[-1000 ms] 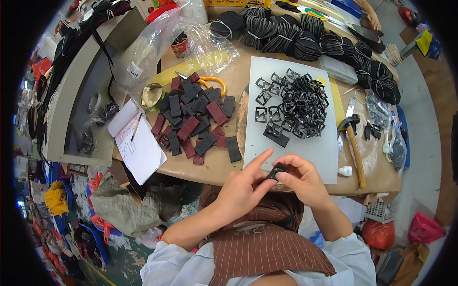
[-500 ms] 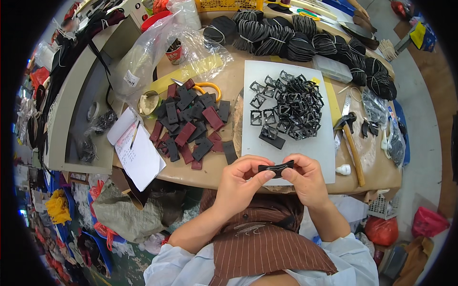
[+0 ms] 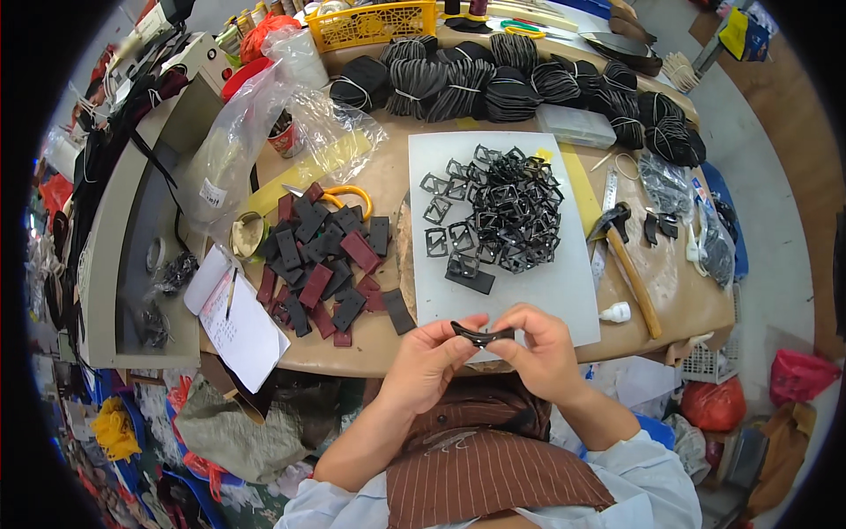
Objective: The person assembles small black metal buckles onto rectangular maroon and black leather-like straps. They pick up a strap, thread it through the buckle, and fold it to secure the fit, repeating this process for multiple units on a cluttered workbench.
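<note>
- Head view, hands: the left hand [image 3: 429, 363] and right hand [image 3: 545, 357] meet before the person's waist, forearms angled inward from below, blue sleeves [image 3: 639, 480] pushed back to about the elbows.
- Grip: both hands pinch a black strip [image 3: 482, 337] narrowly, one at each end, thumbs on the near side. It is bowed, with its ends higher than its middle.
- The strip is held up, seen against the near edge of a white board [image 3: 441, 304].
- On the board: a heap of black buckles [image 3: 520, 207], with a black tab [image 3: 476, 281] at its near side.
- On the tan table [image 3: 352, 360], left of the board: mixed black and maroon tabs [image 3: 359, 251], scissors [image 3: 354, 190], a notebook [image 3: 251, 353].
- Right: a hammer [image 3: 638, 291] and a small white bottle [image 3: 616, 313].
- Behind: tied black bundles [image 3: 511, 95] and a yellow basket [image 3: 374, 26].
- Floor, right: a red bag [image 3: 714, 406].
- Most fingertips are hidden behind the strip; whether a buckle sits on it cannot be told.
- The rim is dark, its clutter blurred.
</note>
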### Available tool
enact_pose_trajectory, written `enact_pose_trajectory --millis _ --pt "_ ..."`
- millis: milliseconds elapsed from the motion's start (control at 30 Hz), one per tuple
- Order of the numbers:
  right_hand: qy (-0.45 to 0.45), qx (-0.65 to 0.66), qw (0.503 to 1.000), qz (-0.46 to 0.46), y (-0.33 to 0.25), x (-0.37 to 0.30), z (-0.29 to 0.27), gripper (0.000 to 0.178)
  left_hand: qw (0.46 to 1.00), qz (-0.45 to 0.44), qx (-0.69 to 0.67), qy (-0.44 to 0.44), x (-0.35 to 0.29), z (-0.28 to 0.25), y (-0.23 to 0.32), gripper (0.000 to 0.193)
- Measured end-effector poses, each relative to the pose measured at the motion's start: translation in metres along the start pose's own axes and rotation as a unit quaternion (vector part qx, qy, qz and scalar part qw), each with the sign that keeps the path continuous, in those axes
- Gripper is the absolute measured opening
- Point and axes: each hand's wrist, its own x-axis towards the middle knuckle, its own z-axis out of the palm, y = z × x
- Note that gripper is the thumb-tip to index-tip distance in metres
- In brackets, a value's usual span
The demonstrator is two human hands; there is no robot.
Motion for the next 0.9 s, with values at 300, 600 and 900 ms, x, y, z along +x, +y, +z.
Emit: enact_pose_trajectory --millis 300,600,900 --pt "0.102 0.119 0.983 0.096 0.016 -0.007 -0.025 0.010 0.848 0.312 0.416 -0.106 0.038 0.008 0.010 0.022" --pt "0.297 -0.570 0.766 -0.006 0.050 0.022 -0.174 0.042 0.457 0.355 0.813 0.066 0.080 -0.017 0.076 0.039" --pt "-0.019 -0.180 0.975 -0.126 -0.005 0.038 -0.013 0.044 0.968 0.138 0.207 0.036 0.020 -0.001 0.030 0.009"
